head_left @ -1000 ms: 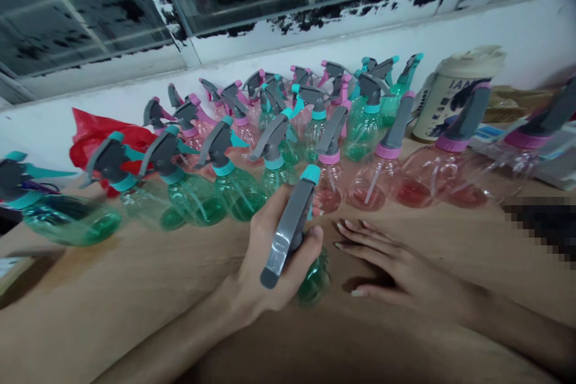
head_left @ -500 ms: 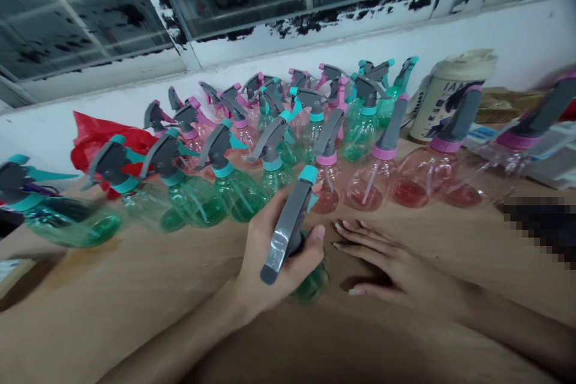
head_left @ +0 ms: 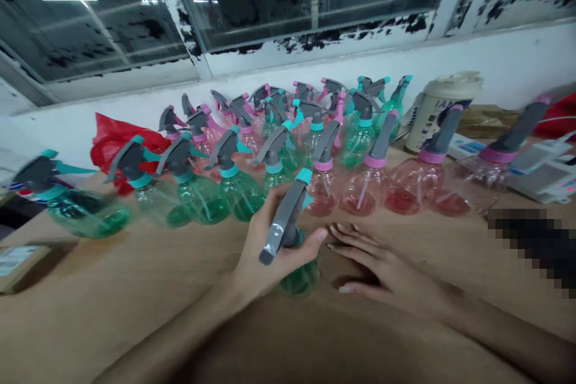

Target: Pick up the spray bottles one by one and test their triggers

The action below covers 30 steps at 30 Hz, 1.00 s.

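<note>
My left hand (head_left: 257, 255) is wrapped round the neck of a green spray bottle (head_left: 284, 221) with a grey trigger head and teal nozzle. The bottle's base rests on the wooden table (head_left: 171, 288), and its nozzle points away from me. My thumb lies along its right side, while the fingers behind it are partly hidden. Just right of this bottle, my right hand (head_left: 382, 267) lies open, palm down on the table, fingers spread and touching nothing else. Ahead of both hands stands a row with green spray bottles (head_left: 240, 192) on the left and pink spray bottles (head_left: 363, 189) on the right.
More pink and green bottles crowd behind the row, against the white wall. A red plastic bag (head_left: 121, 144) lies at left, a small box (head_left: 20, 267) at the left edge. On the right are a cream cup (head_left: 443, 111), a white device (head_left: 546, 168) and a pixelated dark object (head_left: 533, 243).
The view has shifted slightly, showing more of the left side and the window. Both hands stay nearly where they were, my left still round the green spray bottle.
</note>
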{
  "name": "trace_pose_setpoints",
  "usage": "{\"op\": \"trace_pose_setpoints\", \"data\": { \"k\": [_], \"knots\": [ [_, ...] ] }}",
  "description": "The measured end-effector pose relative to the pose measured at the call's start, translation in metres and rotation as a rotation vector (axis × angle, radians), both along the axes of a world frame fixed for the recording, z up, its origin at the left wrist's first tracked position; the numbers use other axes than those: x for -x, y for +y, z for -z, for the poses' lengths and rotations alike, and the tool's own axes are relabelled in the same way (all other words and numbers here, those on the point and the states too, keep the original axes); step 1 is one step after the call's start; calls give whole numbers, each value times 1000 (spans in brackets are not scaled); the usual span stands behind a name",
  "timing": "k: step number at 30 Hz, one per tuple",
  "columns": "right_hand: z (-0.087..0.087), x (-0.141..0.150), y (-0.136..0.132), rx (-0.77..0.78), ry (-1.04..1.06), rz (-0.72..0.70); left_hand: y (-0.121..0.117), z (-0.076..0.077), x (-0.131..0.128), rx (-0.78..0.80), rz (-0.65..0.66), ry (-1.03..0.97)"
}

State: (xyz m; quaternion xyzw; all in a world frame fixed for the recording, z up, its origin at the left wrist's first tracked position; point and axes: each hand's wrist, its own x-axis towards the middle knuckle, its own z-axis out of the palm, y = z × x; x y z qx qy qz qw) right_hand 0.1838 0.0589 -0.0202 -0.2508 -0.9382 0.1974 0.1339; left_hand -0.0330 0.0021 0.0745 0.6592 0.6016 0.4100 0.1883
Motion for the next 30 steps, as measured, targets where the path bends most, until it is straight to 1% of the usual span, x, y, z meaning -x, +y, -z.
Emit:
{"op": "trace_pose_setpoints", "data": {
  "k": [2,4,6,9,15,19,23,25,27,30],
  "knots": [
    [-1,0,0,5,13,9,-3,5,2,64,-1,0],
    [0,0,-1,0,19,10,-6,9,3,87,11,-30],
    [1,0,0,-8,24,1,-9,9,3,108,9,-65],
    [3,0,1,-15,39,-6,-12,5,2,134,-15,-61],
    [2,1,2,-27,63,-4,-11,2,5,125,-34,15],
    [1,1,2,-36,80,-2,-17,4,8,54,-9,41],
    [4,1,3,-64,97,-6,-31,13,10,12,-75,180],
    [6,1,3,-73,102,-8,-38,18,11,2,-83,231],
    [7,1,4,-75,101,-4,-44,24,12,8,-54,230],
    [7,0,3,-70,98,3,-48,32,14,28,-14,149]
  ]
}}
